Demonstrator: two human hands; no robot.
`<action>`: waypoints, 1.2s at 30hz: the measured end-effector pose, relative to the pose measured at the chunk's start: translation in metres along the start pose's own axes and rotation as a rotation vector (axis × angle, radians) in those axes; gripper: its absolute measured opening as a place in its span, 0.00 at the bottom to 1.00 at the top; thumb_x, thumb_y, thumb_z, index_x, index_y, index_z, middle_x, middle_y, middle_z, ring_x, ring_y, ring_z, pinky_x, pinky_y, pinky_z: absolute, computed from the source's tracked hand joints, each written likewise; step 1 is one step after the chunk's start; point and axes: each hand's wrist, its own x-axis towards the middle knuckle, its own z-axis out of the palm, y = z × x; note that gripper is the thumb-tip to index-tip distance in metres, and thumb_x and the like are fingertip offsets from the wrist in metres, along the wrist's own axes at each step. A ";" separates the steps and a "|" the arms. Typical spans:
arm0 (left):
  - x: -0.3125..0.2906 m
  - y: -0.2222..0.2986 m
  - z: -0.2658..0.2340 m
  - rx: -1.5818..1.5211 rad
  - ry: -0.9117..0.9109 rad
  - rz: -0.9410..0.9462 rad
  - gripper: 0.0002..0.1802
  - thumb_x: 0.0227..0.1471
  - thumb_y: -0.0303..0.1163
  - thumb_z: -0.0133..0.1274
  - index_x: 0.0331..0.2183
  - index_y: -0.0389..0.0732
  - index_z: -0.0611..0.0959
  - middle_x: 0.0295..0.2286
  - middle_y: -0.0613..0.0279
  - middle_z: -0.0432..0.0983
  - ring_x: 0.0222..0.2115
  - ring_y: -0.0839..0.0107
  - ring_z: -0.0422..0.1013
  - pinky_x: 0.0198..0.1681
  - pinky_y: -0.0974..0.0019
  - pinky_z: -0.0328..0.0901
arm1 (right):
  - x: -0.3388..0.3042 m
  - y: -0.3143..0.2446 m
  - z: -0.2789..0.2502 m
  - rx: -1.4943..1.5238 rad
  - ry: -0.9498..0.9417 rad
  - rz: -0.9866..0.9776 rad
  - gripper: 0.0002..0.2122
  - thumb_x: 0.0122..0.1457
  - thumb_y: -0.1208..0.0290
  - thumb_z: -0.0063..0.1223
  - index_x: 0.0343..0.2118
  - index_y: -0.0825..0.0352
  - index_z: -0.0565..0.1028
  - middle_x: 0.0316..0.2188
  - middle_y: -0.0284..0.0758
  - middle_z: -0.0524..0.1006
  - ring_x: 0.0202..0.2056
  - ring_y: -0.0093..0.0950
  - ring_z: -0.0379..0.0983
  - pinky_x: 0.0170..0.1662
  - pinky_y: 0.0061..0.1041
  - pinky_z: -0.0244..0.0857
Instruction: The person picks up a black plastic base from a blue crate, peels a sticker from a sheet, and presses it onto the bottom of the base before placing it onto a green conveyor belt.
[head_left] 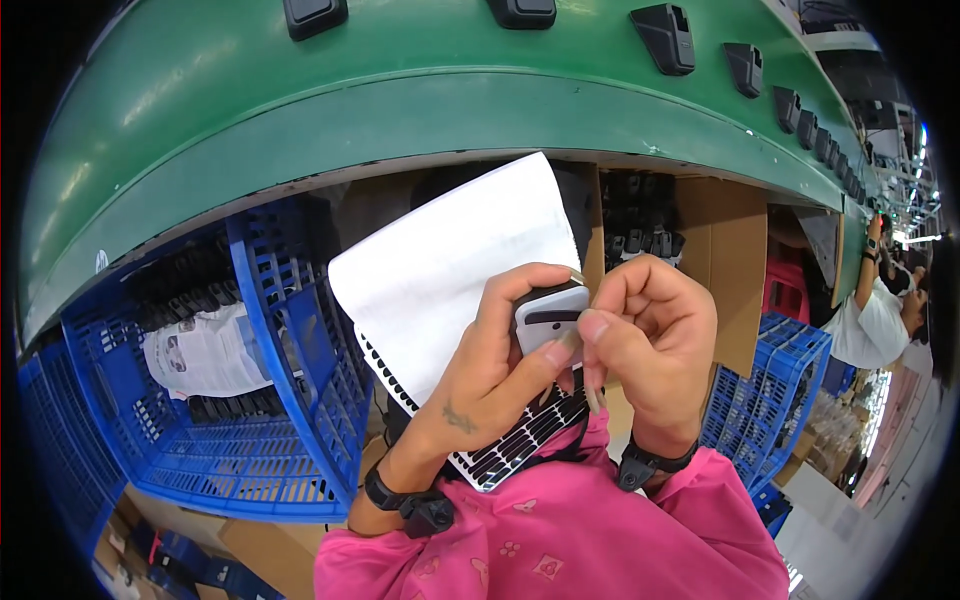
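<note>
My left hand (pixel 487 365) is wrapped round a small grey and black handheld device (pixel 550 318), its face turned up with a curved dark strip near the top. At the device's right edge, my right hand (pixel 645 345) has thumb and forefinger pressed together. Whatever sits in that pinch, if anything, is too small to make out. Under both hands, across my lap, lies a sheet of black stickers (pixel 515 440) in rows on white backing. Its upper part, a blank white sheet (pixel 460 245), curls up toward the bench edge.
Black cradle-like units (pixel 665 40) stand spaced along the green conveyor (pixel 420 50). To my left is a blue crate (pixel 240 470) holding black parts and printed paper. An open cardboard box (pixel 735 270) and another blue crate (pixel 765 390) are on the right. Farther right, another person (pixel 865 325) works.
</note>
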 end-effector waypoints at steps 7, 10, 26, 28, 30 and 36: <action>0.000 -0.001 0.000 0.020 0.000 0.028 0.25 0.56 0.24 0.45 0.54 0.39 0.58 0.40 0.57 0.67 0.31 0.76 0.68 0.35 0.72 0.67 | 0.000 0.001 0.000 0.000 -0.006 0.007 0.03 0.53 0.84 0.53 0.28 0.74 0.70 0.20 0.33 0.75 0.18 0.14 0.70 0.20 0.11 0.62; 0.000 -0.001 0.000 0.035 0.005 0.021 0.25 0.56 0.24 0.46 0.54 0.38 0.59 0.40 0.57 0.67 0.32 0.76 0.68 0.35 0.72 0.67 | 0.000 0.002 0.000 0.001 0.001 0.001 0.03 0.53 0.84 0.53 0.28 0.74 0.70 0.20 0.33 0.75 0.18 0.14 0.70 0.20 0.11 0.62; 0.001 -0.004 -0.001 0.086 0.019 0.076 0.24 0.55 0.24 0.46 0.53 0.39 0.60 0.39 0.57 0.69 0.31 0.76 0.69 0.35 0.72 0.67 | 0.001 0.005 0.005 0.022 0.050 -0.023 0.03 0.53 0.84 0.53 0.28 0.74 0.69 0.19 0.33 0.75 0.18 0.12 0.70 0.19 0.10 0.62; 0.002 -0.006 -0.002 0.096 0.023 0.089 0.24 0.55 0.24 0.46 0.53 0.39 0.60 0.39 0.57 0.69 0.31 0.76 0.69 0.35 0.72 0.67 | 0.003 0.006 0.005 0.030 0.050 -0.026 0.04 0.53 0.84 0.53 0.28 0.74 0.69 0.19 0.33 0.75 0.18 0.13 0.70 0.19 0.10 0.62; 0.002 -0.009 -0.003 0.164 0.028 0.144 0.24 0.56 0.25 0.46 0.53 0.39 0.61 0.39 0.57 0.69 0.31 0.76 0.69 0.34 0.73 0.67 | 0.003 0.006 0.005 0.031 0.063 -0.021 0.04 0.53 0.84 0.53 0.27 0.73 0.69 0.19 0.33 0.75 0.18 0.12 0.70 0.18 0.10 0.61; 0.000 -0.004 0.001 -0.046 0.007 0.043 0.24 0.57 0.26 0.46 0.53 0.39 0.59 0.41 0.56 0.68 0.30 0.74 0.70 0.32 0.72 0.67 | 0.001 0.016 0.006 0.021 0.200 -0.128 0.05 0.55 0.80 0.50 0.25 0.71 0.67 0.14 0.32 0.70 0.12 0.15 0.63 0.15 0.13 0.55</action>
